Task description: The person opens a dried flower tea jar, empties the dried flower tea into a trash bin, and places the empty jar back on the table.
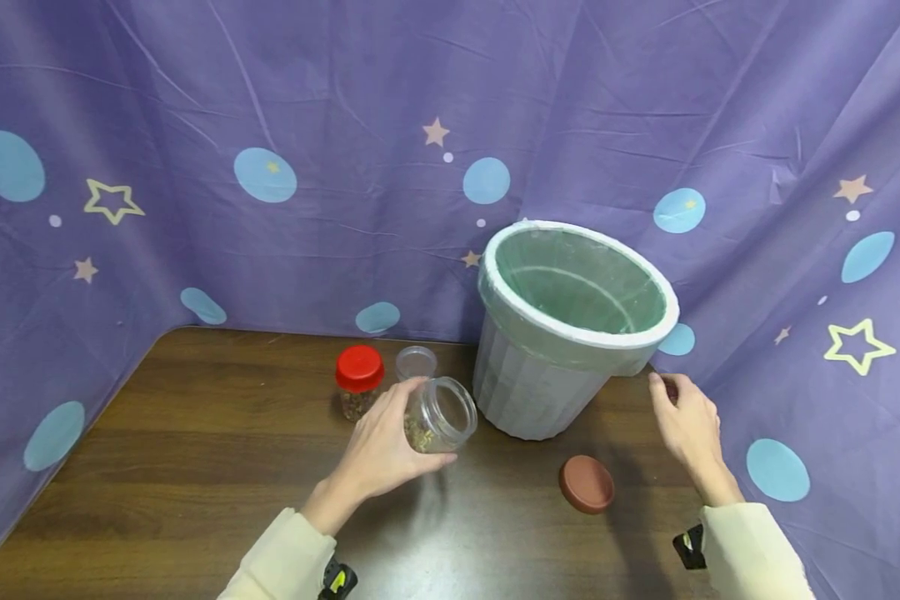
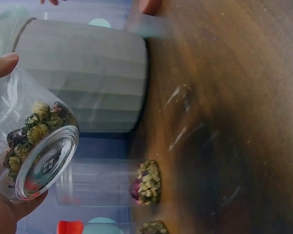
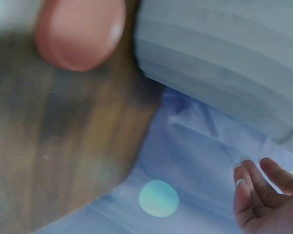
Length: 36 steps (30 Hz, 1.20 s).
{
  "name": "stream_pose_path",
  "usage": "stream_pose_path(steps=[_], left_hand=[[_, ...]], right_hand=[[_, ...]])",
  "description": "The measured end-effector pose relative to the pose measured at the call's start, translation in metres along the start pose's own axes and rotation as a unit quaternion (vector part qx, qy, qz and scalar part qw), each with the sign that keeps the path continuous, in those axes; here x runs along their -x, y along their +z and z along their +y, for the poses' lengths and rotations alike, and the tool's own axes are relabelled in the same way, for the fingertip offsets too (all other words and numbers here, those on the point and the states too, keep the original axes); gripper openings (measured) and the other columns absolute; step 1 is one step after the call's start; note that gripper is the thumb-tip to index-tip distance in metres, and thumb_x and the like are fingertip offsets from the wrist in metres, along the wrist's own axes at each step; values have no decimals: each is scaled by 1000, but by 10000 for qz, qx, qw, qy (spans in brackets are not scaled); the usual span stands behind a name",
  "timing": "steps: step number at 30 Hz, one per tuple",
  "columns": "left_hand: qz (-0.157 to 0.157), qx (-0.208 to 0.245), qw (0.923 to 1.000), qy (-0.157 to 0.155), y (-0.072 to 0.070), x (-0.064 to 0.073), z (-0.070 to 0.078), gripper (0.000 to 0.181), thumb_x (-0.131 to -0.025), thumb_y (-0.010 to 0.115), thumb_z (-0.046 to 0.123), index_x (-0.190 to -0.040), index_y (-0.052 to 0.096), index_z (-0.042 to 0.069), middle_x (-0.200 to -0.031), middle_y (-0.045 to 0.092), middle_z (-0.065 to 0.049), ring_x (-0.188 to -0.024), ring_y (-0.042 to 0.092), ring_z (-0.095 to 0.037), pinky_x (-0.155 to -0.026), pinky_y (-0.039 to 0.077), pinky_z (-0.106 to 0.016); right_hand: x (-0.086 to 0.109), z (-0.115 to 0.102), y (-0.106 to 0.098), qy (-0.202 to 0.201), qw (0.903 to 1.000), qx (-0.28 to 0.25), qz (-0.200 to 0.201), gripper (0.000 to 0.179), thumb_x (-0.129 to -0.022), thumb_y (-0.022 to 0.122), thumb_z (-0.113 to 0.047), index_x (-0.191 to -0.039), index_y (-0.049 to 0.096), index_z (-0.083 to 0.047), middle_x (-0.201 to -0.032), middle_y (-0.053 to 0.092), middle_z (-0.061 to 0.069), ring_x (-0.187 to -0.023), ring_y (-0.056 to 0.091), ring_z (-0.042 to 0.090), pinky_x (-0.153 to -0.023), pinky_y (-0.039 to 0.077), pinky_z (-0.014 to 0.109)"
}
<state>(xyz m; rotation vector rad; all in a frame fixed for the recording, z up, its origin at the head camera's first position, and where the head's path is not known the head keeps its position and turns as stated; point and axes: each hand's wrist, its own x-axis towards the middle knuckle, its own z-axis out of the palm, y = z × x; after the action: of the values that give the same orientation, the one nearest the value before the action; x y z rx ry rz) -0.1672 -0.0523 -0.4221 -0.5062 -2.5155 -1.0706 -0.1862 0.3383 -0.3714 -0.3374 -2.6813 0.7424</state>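
Observation:
My left hand (image 1: 381, 448) grips a clear jar (image 1: 429, 417), thumb on one side and fingers on the other. The jar is lidless and tilted, its mouth to the right near the bin (image 1: 528, 387). Dried flowers (image 2: 36, 131), yellow and dark red, lie low inside it. Right of the bin my right hand (image 1: 692, 425) is raised, with a small dark red thing (image 1: 671, 390) between thumb and fingers; its kind cannot be told. In the right wrist view several of this hand's fingers (image 3: 268, 190) are half bent beside the bin. A reddish-brown lid (image 1: 587, 483) lies between the hands.
Behind the left hand stand a red-lidded jar (image 1: 359, 379) and another clear jar (image 1: 416, 362), both with dried flowers in the bottom. The tall grey bin has a green liner and a white rim. A purple curtain (image 1: 375, 167) hangs around the wooden table (image 1: 217, 433).

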Motion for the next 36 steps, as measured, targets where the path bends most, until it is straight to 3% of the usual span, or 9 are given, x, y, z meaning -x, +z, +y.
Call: stream_pose_path(steps=[7, 17, 25, 36], left_hand=[[-71, -18, 10000, 43, -11, -12, 3, 102, -54, 92, 46, -139, 47, 14, -128, 62, -6, -114, 61, -25, -90, 54, -50], [-68, -83, 9996, 260, -27, -31, 10, 101, -56, 91, 47, -140, 46, 12, -132, 60, -8, -118, 60, -28, -93, 53, -51], [-95, -36, 9998, 183, -31, -38, 12, 101, -57, 90, 49, -140, 46, 13, -134, 59, -7, -118, 60, -28, -94, 52, -52], [5, -96, 9992, 399, -46, -48, 15, 100, -57, 90, 48, -139, 46, 11, -130, 60, -8, -116, 60, -28, -97, 52, -47]], right_hand=[[-19, -16, -28, 57, 9991, -274, 325, 58, -102, 34, -46, -133, 57, -4, -129, 62, 24, -125, 53, 44, -104, 36, 57], [-35, -39, -49, 135, 9958, -610, 674, 56, -101, 36, -43, -138, 52, -4, -130, 62, 23, -123, 55, 39, -101, 38, 50], [-53, -50, -62, 249, 9992, -309, -12, 74, -100, 26, -56, -145, 41, 0, -126, 64, 26, -133, 44, 47, -104, 34, 58], [-68, -62, -76, 301, 9964, 243, -756, 88, -96, 28, -64, -150, 27, 7, -119, 66, 29, -132, 38, 55, -101, 35, 64]])
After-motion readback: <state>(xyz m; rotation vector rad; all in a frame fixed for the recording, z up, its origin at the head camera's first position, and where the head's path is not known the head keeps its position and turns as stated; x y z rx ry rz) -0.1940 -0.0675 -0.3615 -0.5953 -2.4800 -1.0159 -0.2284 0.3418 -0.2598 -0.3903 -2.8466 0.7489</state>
